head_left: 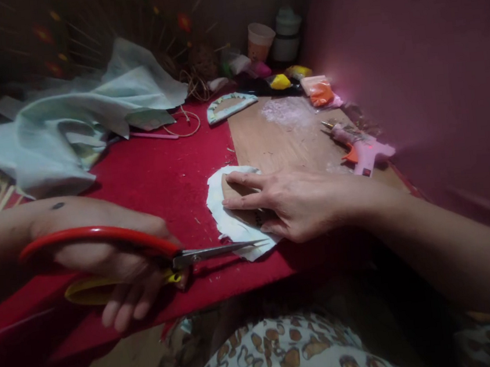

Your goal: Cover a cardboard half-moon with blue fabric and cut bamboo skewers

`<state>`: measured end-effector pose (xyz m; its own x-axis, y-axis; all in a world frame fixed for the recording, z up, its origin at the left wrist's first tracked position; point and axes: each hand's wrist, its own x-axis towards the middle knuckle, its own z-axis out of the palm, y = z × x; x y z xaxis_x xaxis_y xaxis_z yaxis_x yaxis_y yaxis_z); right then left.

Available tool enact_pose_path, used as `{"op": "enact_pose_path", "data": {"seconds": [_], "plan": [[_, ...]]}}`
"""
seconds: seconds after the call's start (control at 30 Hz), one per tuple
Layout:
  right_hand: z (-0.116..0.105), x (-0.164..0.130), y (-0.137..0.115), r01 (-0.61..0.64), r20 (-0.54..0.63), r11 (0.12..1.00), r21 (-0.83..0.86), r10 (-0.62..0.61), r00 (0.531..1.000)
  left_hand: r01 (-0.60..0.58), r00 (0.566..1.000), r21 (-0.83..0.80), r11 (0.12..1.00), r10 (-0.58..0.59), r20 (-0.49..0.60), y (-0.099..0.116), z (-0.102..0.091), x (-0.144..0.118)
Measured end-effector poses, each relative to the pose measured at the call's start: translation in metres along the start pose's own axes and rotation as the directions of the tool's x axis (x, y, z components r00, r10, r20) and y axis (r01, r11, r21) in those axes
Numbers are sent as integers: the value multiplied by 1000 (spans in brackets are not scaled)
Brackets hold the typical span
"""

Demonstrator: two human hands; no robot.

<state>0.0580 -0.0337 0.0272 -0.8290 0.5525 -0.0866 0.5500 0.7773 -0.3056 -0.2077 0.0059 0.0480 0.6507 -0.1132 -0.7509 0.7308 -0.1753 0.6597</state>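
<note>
My left hand (118, 267) is closed on scissors (97, 234) with one red and one yellow handle loop. Their narrow blades reach right over the lower edge of a pale cloth piece (218, 201), which has a jagged edge. On top of that cloth lies a brown cardboard piece (239, 193), partly covered by my right hand (288, 202). Two fingers of that hand stretch out apart, flat on the cardboard, and another digit rests lower near the cloth. The right part of the cloth and cardboard is hidden under the hand.
Behind lies a cloth-edged half-round piece (230, 108). A pink glue gun (361, 148) rests at the right on brown board (262, 138). Crumpled pale cloth (58, 121) fills the back left, a pink stick (155, 135) beside it. A cup (260, 41) and bottle (287, 33) stand behind.
</note>
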Motion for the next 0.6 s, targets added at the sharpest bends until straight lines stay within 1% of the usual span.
{"op": "enact_pose_path", "data": {"seconds": [0.03, 0.07, 0.13, 0.27, 0.37, 0.47, 0.6], "plan": [[0, 0, 0, 2, -2, 1000, -6, -2, 1000, 33, 997, -130, 991, -24, 71, 0, -1, 0], [0, 0, 1, 4, -2, 1000, -11, -4, 1000, 62, 994, -217, 974, -40, 105, 0, -2, 0], [1, 0, 1, 7, 2, 1000, -16, -7, 1000, 84, 993, -265, 961, -57, 106, 0, -4, 1], [0, 0, 2, 5, 18, 1000, -18, -5, 1000, 78, 989, -254, 964, -43, 142, -3, -5, 6], [0, 1, 3, 11, 17, 1000, -6, -10, 1000, 60, 994, -243, 968, -37, 100, -5, -4, 10], [1, 1, 3, 18, 10, 1000, -7, -17, 1000, 41, 997, -216, 976, -26, 72, -1, -5, 11], [1, 0, 3, 24, 0, 1000, -15, -24, 1000, 65, 990, -181, 981, -41, 133, 8, -8, 12]]}}
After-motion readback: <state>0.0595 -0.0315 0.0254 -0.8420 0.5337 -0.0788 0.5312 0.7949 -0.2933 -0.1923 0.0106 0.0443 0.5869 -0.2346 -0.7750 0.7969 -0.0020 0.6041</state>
